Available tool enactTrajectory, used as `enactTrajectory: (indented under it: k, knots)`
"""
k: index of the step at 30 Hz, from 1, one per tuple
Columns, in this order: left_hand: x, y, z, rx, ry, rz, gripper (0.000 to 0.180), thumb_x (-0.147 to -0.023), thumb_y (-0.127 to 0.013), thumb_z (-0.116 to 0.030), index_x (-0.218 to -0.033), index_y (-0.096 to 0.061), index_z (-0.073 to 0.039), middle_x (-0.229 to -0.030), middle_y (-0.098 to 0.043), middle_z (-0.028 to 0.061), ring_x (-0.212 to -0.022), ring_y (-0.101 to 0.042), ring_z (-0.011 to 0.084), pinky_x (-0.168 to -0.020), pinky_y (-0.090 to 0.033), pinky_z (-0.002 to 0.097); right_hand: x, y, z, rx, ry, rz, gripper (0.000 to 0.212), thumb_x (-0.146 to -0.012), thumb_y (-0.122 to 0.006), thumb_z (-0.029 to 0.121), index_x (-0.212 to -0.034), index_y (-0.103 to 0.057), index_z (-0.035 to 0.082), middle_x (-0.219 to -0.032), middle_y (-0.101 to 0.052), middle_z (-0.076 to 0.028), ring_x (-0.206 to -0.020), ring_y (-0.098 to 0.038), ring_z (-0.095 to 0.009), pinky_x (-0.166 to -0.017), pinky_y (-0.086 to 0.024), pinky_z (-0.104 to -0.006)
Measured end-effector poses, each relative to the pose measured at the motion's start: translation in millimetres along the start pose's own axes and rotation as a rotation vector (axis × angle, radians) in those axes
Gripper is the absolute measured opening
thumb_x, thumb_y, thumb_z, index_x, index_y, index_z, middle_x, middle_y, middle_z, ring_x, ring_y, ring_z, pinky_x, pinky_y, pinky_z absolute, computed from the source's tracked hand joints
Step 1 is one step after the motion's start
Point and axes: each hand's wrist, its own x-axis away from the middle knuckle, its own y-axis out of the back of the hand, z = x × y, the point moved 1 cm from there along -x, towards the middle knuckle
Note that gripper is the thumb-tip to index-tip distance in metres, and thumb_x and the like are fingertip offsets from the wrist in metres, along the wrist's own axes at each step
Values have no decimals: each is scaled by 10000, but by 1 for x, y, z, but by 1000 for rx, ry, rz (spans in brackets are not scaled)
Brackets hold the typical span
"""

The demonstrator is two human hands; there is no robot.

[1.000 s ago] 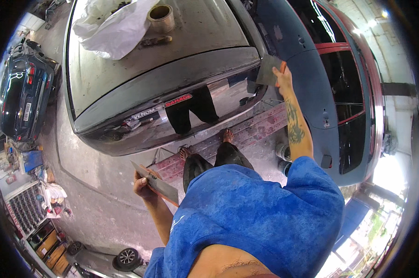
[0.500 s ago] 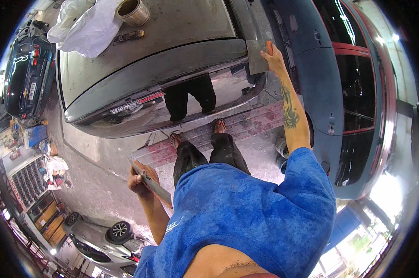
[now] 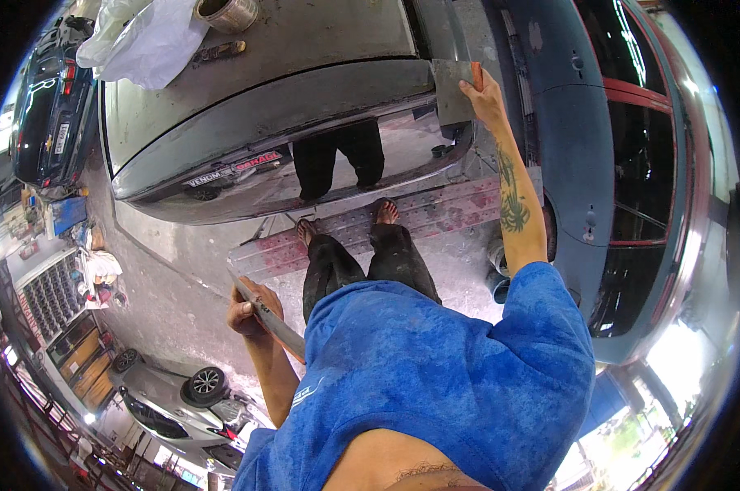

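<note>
With a scraper [image 3: 452, 96] pinched in the right hand [image 3: 488, 98] at the car [image 3: 296, 102] corner and a plate [image 3: 284, 331] gripped in the left hand [image 3: 255, 309], smoothing is apparently being done, and even pressure seems required next.

– Which vehicles stand around?
– A glossy, dark blue-black car with red tail lights [image 3: 42, 123] at the upper left, and a silver car with black tyres and spoked rims [image 3: 161, 397] at the lower left.
– And on the right?
– A matte blue-grey car body with red window frames [image 3: 578, 155].
– What's along the left edge?
– A blue, boxy object [image 3: 69, 214], near the dark car, and a pale panel with rows of dark, round shapes [image 3: 52, 304].
</note>
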Motion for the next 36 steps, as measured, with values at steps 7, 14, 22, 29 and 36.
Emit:
enactTrajectory:
  k: [7, 14, 22, 29, 36]
  knots:
    - [4, -4, 10, -63, -18, -60, 225, -660, -566, -135, -765, -465, 36, -517, -526, 196, -344, -508, 254, -343, -472, 352, -6, -9, 1, 178, 110, -19, 266, -809, -651, 116, -1031, -573, -8, -864, -610, -81, -784, -557, -168, -737, -454, -311]
    - [3, 9, 25, -74, 60, -78, 274, -646, -581, -148, -850, -482, 7, -606, -561, 191, -441, -527, 251, -421, -446, 353, 8, -46, 13, 166, 81, 144, 357, -843, -656, 139, -1120, -534, -50, -943, -590, -30, -872, -526, -121, -770, -437, -276]
    - [-49, 0, 64, -325, 339, -174, 548, -672, -616, -133, -1167, -499, 70, -979, -631, 140, -844, -637, 227, -776, -513, 320, 101, -51, 129, -382, 147, 399, 286, -830, -648, 57, -1102, -578, 8, -1018, -610, -46, -946, -546, -122, -803, -458, -283]
    - [-85, -23, 74, -315, 398, -112, 479, -691, -630, -52, -1150, -538, 49, -987, -650, 109, -870, -644, 187, -816, -511, 308, 201, -23, 200, -176, 837, 574, 390, -702, -689, 203, -1080, -670, 110, -1112, -620, -75, -1043, -570, -277, -863, -447, -417]
    - [-73, -22, 60, -250, 333, 0, 435, -659, -613, -61, -1074, -548, 57, -941, -647, 138, -815, -654, 217, -760, -535, 330, 195, -3, 151, -106, 182, 548, 198, -793, -654, 49, -989, -640, 23, -1004, -646, -84, -844, -623, -192, -732, -502, -329]
